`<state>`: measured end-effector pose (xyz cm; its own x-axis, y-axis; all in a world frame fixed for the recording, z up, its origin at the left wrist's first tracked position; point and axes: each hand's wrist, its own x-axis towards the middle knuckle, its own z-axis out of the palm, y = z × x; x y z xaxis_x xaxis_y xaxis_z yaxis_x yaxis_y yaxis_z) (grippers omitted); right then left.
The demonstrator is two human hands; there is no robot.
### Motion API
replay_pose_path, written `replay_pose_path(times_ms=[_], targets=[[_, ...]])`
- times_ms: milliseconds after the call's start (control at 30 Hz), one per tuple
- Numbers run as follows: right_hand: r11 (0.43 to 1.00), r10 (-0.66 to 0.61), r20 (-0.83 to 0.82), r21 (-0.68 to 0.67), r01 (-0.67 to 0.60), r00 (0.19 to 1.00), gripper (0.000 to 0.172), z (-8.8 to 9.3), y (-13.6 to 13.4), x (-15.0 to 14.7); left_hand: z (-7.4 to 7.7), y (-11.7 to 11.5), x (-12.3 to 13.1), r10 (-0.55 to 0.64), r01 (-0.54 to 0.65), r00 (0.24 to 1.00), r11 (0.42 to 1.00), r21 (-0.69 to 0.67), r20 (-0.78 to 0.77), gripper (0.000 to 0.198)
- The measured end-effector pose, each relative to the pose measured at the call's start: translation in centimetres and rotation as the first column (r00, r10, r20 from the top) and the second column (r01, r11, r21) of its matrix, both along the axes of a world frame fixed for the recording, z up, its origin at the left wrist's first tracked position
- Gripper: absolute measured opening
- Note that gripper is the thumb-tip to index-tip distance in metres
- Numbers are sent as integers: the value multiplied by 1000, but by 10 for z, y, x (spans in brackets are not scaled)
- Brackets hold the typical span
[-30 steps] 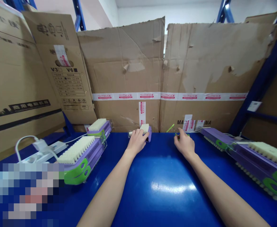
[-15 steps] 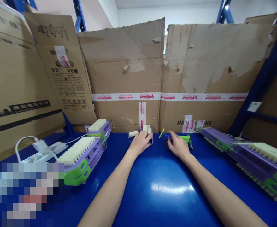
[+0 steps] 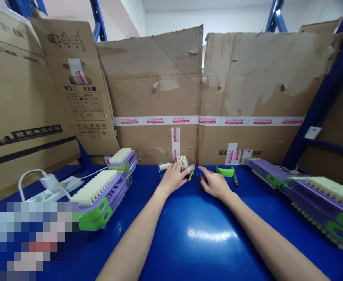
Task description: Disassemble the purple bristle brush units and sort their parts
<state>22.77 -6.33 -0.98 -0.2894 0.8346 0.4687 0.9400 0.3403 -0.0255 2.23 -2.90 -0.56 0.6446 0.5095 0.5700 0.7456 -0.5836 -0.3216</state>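
My left hand is closed on a small purple piece with a cream ridged pad, near the back of the blue table. A thin bright green strip stands upright against the right end of that piece, by my left fingertips. Just to the right, my right hand has its fingers apart and its index finger stretched toward the strip; I see nothing in it. Past the right hand lie a green curved part and a small dark tool-like object. A clear case with a white insert sits left of the purple piece.
Purple-and-green brush-like units with cream bristles stand at the left and right. A white power strip with a plug is at far left. Cardboard sheets wall the back of the blue table.
The green strip has gone from lying loose between my hands to the right end of the purple piece. My right hand has shifted left toward it; my left hand stays put.
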Motion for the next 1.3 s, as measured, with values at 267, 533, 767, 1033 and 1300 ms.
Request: replay_pose_path(times_ms=[267,533,767,1033,1300], targets=[[997,7,98,-80,1,995,46,2,-3,-6,2,1,-3,-72,73,997,997,31,-17,50],[988,-78,125,-123,94,989,34,1,0,-5,7,-6,2,-124,125,990,992,22,-62,42],[984,-109,146,-126,128,983,30,1,1,-3,10,-8,7,-163,170,978,984,45,-134,37],[984,-146,172,-79,162,974,32,3,2,-6,8,-15,20,-109,116,992,985,-125,55,49],[982,-182,133,-16,186,974,34,3,2,-4,4,-18,28,124,-25,936,957,-289,329,50]])
